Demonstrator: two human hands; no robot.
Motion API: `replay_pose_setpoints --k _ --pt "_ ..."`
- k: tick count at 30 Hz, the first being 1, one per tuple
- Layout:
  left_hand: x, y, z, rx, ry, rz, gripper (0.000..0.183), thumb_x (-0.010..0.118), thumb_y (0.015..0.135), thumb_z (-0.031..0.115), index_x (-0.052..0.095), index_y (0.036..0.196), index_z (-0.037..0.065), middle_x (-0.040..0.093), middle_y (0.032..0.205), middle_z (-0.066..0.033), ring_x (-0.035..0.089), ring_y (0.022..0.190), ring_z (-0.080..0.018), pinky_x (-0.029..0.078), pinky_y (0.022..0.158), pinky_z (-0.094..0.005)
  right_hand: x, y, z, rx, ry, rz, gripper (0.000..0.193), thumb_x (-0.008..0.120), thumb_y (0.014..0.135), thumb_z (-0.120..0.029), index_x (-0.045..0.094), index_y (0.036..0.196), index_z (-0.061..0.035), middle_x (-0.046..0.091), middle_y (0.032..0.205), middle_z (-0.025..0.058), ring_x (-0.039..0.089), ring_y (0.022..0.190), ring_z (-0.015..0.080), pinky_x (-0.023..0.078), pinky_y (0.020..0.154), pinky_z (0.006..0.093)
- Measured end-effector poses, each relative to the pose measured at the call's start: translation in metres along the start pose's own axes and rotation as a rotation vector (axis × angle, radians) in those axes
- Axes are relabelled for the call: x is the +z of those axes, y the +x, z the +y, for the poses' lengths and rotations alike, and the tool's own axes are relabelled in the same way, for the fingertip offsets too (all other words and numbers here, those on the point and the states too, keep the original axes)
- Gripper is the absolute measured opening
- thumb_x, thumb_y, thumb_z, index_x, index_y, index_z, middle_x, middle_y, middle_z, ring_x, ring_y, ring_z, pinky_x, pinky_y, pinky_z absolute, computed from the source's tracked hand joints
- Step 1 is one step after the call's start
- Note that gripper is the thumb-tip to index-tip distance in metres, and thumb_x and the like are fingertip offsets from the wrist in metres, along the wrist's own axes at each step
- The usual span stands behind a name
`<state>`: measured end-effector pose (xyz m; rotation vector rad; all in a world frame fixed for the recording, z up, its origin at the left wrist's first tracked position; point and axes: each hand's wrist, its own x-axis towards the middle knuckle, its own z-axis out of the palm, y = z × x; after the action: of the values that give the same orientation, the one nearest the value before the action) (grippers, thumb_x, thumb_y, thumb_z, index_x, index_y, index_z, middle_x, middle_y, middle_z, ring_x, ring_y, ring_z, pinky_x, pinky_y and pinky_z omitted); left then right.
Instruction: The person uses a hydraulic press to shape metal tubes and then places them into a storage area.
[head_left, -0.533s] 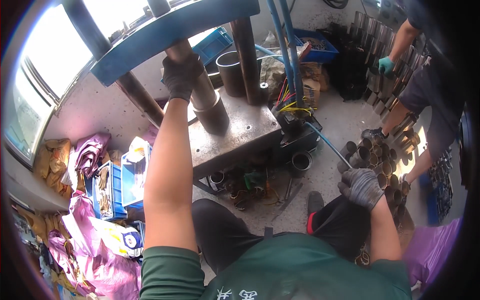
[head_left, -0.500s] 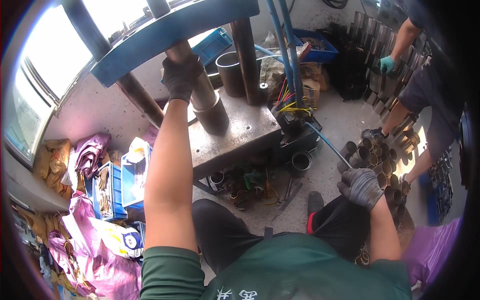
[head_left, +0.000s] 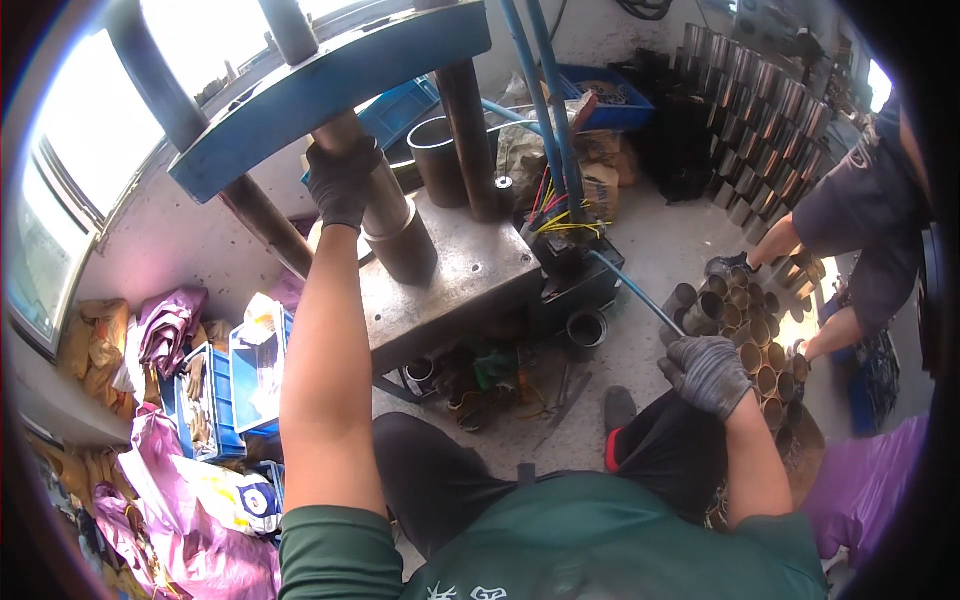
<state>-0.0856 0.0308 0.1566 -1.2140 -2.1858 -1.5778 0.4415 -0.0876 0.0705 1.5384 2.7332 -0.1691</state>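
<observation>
My left hand (head_left: 342, 182), in a dark glove, is wrapped round the metal cylinder (head_left: 385, 200) under the press's blue crossbeam (head_left: 330, 85). Below it a wider steel sleeve (head_left: 404, 250) stands upright on the press's metal table (head_left: 460, 290); how the two fit together inside is hidden. To the right, my right hand (head_left: 710, 376), in a grey knitted glove, is closed round the end of a thin blue lever (head_left: 640, 292). That lever slopes up to a dark valve block (head_left: 575, 265) with red and yellow wires beside the press.
A large open steel tube (head_left: 434, 160) stands behind the sleeve. Many short tubes (head_left: 750, 325) lie on the floor at right, near another person's legs (head_left: 850, 215). Stacked tubes (head_left: 760, 120) line the back. Blue crates (head_left: 215, 400) and purple sacks (head_left: 165, 480) lie at left.
My view has shifted slightly, so the press sits further left and lower. Both my hands keep their grips. The other person has moved right, and that person's green-gloved hand has left the view.
</observation>
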Motion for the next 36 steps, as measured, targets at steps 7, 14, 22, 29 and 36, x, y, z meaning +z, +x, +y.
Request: replay_pose_setpoints --k 7,14,22,29,36 --pt "0.003 -0.001 -0.009 0.014 -0.07 0.017 0.088 0.089 0.065 0.052 0.056 0.127 -0.002 0.071 0.116 -0.0252 0.069 0.11 -0.0406 0.053 0.097 -0.0454 -0.014 0.005 0.0 -0.046 -0.061 -0.174 0.037 0.062 0.093 -0.042 0.075 0.088 -0.0075 0.072 0.081 0.0162 0.07 0.082 0.0378 0.054 0.076 0.0504" --pt "0.007 -0.007 -0.011 -0.041 0.046 0.001 0.086 0.087 0.067 0.053 0.057 0.127 -0.001 0.07 0.12 -0.0244 0.068 0.113 -0.0404 0.053 0.098 -0.0456 -0.041 0.021 0.008 -0.158 -0.057 -0.176 0.031 0.063 0.089 -0.033 0.077 0.103 -0.0092 0.075 0.098 0.0146 0.071 0.093 0.0355 0.056 0.082 0.0469" --pt "0.004 -0.012 -0.017 0.031 -0.016 -0.001 0.082 0.086 0.071 0.05 0.057 0.129 0.001 0.07 0.122 -0.0224 0.067 0.116 -0.039 0.052 0.1 -0.0449 -0.065 0.046 0.01 -0.135 0.034 -0.097 0.031 0.065 0.083 -0.02 0.073 0.11 -0.0082 0.074 0.099 0.0137 0.071 0.092 0.0345 0.055 0.081 0.0461" --pt "-0.001 -0.014 -0.015 0.024 0.013 -0.043 0.08 0.083 0.073 0.052 0.057 0.128 0.001 0.069 0.121 -0.0238 0.067 0.115 -0.0404 0.051 0.099 -0.0455 -0.092 0.122 0.007 -0.171 -0.126 0.625 0.014 0.065 0.087 -0.012 0.069 0.099 -0.0087 0.068 0.096 0.0164 0.067 0.093 0.0368 0.054 0.083 0.0467" --pt "-0.021 -0.002 0.003 0.19 0.173 -0.194 0.074 0.084 0.077 0.05 0.058 0.127 0.001 0.071 0.116 -0.0223 0.068 0.113 -0.0391 0.052 0.098 -0.0433 -0.147 0.227 0.002 -0.051 -0.082 0.73 0.046 0.06 0.097 -0.052 0.072 0.104 -0.0084 0.072 0.102 0.017 0.069 0.097 0.0377 0.055 0.089 0.047"
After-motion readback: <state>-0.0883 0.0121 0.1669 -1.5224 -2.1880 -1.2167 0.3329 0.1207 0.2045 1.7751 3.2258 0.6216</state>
